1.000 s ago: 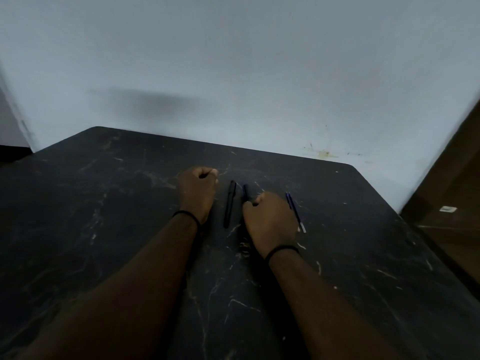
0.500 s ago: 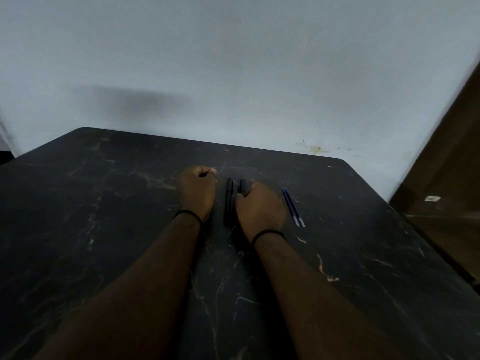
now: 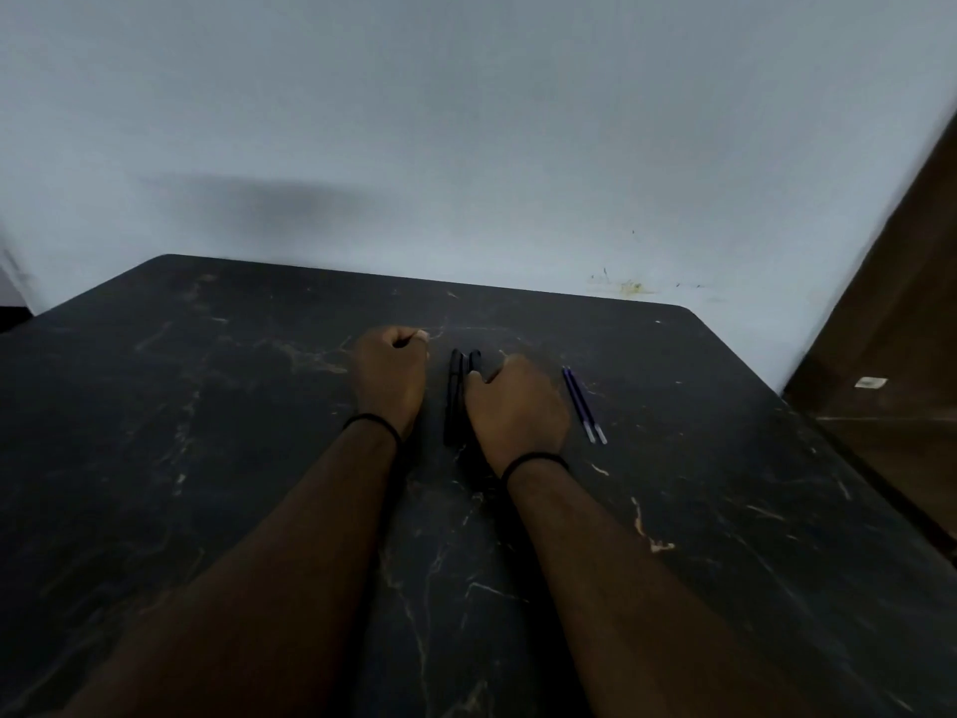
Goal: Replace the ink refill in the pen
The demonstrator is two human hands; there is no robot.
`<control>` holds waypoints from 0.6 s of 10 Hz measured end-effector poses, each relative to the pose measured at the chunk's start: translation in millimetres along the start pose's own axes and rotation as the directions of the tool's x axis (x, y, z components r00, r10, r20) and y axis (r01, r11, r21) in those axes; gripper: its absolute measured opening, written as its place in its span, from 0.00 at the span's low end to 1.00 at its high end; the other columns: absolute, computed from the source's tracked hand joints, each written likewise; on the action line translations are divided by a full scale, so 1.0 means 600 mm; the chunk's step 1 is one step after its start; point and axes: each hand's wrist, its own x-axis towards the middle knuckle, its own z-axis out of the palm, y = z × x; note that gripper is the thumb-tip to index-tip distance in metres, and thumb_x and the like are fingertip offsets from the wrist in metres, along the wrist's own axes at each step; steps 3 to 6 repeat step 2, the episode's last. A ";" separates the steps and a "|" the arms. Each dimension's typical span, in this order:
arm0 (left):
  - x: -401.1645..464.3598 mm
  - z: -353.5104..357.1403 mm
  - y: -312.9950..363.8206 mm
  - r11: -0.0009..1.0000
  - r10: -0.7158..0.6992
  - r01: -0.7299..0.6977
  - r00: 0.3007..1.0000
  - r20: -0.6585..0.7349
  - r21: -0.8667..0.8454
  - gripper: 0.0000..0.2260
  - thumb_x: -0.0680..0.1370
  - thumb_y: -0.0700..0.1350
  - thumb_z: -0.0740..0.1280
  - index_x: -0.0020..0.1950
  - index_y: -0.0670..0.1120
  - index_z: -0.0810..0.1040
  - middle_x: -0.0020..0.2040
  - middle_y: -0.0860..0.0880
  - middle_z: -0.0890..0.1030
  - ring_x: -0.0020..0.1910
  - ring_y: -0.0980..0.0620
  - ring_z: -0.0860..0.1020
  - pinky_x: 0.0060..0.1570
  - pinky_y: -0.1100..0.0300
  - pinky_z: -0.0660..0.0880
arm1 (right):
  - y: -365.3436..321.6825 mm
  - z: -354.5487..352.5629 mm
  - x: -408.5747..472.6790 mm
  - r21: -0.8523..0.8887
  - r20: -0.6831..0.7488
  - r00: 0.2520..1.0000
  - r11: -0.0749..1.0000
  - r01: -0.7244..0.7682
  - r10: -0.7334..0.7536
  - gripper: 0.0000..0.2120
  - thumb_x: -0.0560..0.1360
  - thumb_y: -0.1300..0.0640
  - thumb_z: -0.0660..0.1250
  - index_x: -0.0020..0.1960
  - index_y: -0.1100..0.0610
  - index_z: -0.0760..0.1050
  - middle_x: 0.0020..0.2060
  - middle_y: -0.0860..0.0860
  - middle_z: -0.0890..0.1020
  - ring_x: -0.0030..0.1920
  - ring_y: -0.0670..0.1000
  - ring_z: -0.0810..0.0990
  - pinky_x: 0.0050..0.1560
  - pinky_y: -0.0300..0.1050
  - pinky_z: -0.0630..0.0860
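Two black pens lie side by side on the dark marble table (image 3: 207, 432), between my hands. The left pen (image 3: 454, 396) lies free. The right pen (image 3: 474, 359) shows only its far end; the rest is under my right hand (image 3: 512, 406), whose thumb and curled fingers close on it. My left hand (image 3: 391, 378) rests as a closed fist with nothing in it, just left of the pens. Two thin blue ink refills (image 3: 584, 404) lie parallel on the table, right of my right hand and apart from it.
A pale wall (image 3: 466, 147) rises right behind the table's far edge. A brown wooden surface (image 3: 890, 355) stands beyond the table's right edge. Each wrist wears a black band.
My right hand has slid left, away from the blue refills and onto the right black pen. My left fist has stayed in place.
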 end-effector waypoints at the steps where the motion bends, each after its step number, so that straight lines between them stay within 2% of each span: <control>1: -0.003 -0.002 0.000 1.000 0.022 -0.022 1.000 0.001 -0.002 0.11 0.77 0.44 0.69 0.34 0.51 0.79 0.35 0.46 0.82 0.36 0.49 0.78 0.45 0.49 0.80 | 0.001 -0.007 -0.002 0.069 0.012 1.000 0.997 -0.025 0.024 0.17 0.78 0.43 0.61 0.53 0.56 0.78 0.49 0.54 0.84 0.51 0.58 0.82 0.51 0.50 0.78; 2: -0.007 -0.002 -0.001 0.997 0.060 -0.060 0.998 -0.006 0.053 0.11 0.78 0.44 0.68 0.35 0.50 0.79 0.33 0.49 0.80 0.33 0.53 0.77 0.38 0.56 0.78 | 0.004 -0.012 -0.007 0.185 0.003 0.998 0.981 -0.063 0.063 0.13 0.78 0.47 0.61 0.50 0.55 0.77 0.45 0.53 0.83 0.47 0.56 0.82 0.49 0.51 0.79; 6: -0.007 -0.002 -0.001 0.997 0.060 -0.060 0.998 -0.006 0.053 0.11 0.78 0.44 0.68 0.35 0.50 0.79 0.33 0.49 0.80 0.33 0.53 0.77 0.38 0.56 0.78 | 0.004 -0.012 -0.007 0.185 0.003 0.998 0.981 -0.063 0.063 0.13 0.78 0.47 0.61 0.50 0.55 0.77 0.45 0.53 0.83 0.47 0.56 0.82 0.49 0.51 0.79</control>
